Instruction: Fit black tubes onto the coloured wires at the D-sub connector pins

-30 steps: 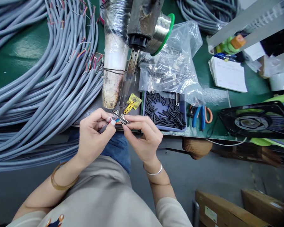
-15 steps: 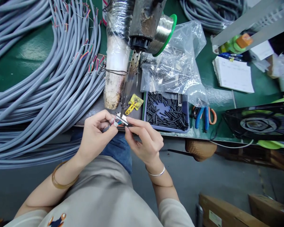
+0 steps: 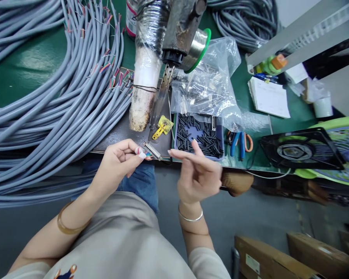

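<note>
- Thick bundles of grey sheathed cables (image 3: pixel 46 116) sprawl across the left half of the green bench (image 3: pixel 35 66), crowding your left elbow.
- Your left hand (image 3: pixel 119 161) pinches the small metal multi-pin connector with coloured wires (image 3: pixel 151 151) at the bench's front edge, keeping its pins up under the mounted soldering-iron tip (image 3: pixel 158 112).
- Your right hand (image 3: pixel 197 176) hovers beside it, fingers spread and grasping nothing.
- A blue tray of black sleeving pieces (image 3: pixel 199 135) sits just behind that hand; blue-handled pliers (image 3: pixel 239 142) and a black fan (image 3: pixel 298 151) lie further right.
</note>
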Action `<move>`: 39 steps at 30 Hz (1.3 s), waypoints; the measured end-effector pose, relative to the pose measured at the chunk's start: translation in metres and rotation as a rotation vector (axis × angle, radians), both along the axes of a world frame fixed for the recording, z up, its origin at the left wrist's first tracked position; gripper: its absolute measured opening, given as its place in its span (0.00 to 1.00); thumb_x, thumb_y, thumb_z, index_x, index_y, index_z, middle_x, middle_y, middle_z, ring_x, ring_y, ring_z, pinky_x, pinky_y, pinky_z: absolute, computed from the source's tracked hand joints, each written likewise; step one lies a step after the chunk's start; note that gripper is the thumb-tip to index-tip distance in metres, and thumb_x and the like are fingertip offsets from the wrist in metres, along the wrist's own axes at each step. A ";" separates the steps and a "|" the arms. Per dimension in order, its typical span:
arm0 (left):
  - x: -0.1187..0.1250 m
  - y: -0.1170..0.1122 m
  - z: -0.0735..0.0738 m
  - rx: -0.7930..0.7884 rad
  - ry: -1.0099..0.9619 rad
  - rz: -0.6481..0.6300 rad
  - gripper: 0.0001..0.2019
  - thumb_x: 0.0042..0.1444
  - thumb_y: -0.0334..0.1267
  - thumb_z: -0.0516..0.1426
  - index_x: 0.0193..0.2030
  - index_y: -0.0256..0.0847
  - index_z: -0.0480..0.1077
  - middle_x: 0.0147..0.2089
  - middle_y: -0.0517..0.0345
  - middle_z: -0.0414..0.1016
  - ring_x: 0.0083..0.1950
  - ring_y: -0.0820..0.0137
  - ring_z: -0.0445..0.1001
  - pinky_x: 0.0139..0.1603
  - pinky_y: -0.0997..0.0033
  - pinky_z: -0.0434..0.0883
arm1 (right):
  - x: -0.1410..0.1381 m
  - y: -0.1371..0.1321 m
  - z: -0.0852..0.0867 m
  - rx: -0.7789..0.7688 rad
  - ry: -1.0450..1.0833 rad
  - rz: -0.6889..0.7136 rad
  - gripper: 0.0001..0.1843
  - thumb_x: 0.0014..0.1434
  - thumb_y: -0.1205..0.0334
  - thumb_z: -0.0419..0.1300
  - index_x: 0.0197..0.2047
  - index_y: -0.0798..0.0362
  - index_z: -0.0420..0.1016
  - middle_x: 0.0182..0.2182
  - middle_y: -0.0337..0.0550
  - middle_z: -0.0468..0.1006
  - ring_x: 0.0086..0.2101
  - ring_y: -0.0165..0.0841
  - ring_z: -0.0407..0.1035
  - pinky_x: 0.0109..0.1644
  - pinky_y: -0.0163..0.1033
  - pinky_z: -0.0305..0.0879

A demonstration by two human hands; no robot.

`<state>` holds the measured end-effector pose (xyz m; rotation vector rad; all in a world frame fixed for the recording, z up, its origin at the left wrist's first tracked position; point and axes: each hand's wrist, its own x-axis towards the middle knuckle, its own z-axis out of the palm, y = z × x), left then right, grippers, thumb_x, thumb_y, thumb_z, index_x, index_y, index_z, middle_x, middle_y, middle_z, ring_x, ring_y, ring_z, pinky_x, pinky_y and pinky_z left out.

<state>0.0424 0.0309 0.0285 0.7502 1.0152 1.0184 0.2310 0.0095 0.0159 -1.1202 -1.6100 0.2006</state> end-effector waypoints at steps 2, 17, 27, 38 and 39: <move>0.001 0.000 0.001 0.007 0.003 0.013 0.11 0.48 0.35 0.70 0.27 0.39 0.72 0.17 0.69 0.64 0.15 0.82 0.54 0.14 0.81 0.54 | -0.003 0.000 -0.003 0.002 -0.065 0.034 0.12 0.66 0.71 0.63 0.49 0.47 0.74 0.40 0.40 0.88 0.39 0.38 0.85 0.57 0.54 0.82; 0.009 0.007 0.006 0.195 0.174 0.190 0.09 0.49 0.29 0.68 0.28 0.41 0.72 0.19 0.69 0.62 0.17 0.83 0.50 0.14 0.80 0.48 | -0.024 0.013 -0.005 0.026 -0.112 0.084 0.10 0.64 0.73 0.64 0.41 0.48 0.72 0.44 0.44 0.88 0.41 0.33 0.84 0.43 0.38 0.82; 0.010 0.004 0.002 0.211 0.204 0.176 0.07 0.51 0.28 0.66 0.30 0.39 0.72 0.25 0.67 0.70 0.18 0.83 0.53 0.16 0.81 0.50 | -0.021 0.015 -0.008 -0.013 -0.054 0.101 0.09 0.62 0.74 0.65 0.39 0.49 0.74 0.42 0.43 0.88 0.40 0.32 0.84 0.42 0.37 0.81; 0.011 0.006 0.004 0.237 0.219 0.197 0.06 0.52 0.28 0.65 0.30 0.39 0.71 0.27 0.66 0.71 0.19 0.84 0.54 0.16 0.81 0.51 | -0.022 0.019 -0.006 0.027 -0.084 0.088 0.09 0.62 0.74 0.67 0.39 0.50 0.75 0.43 0.44 0.88 0.41 0.32 0.84 0.44 0.37 0.82; 0.011 0.006 0.005 0.239 0.224 0.202 0.07 0.53 0.29 0.65 0.30 0.39 0.71 0.27 0.66 0.71 0.19 0.84 0.54 0.16 0.82 0.51 | -0.022 0.019 -0.005 0.034 -0.092 0.083 0.09 0.62 0.73 0.67 0.40 0.50 0.75 0.43 0.44 0.88 0.41 0.32 0.84 0.44 0.37 0.82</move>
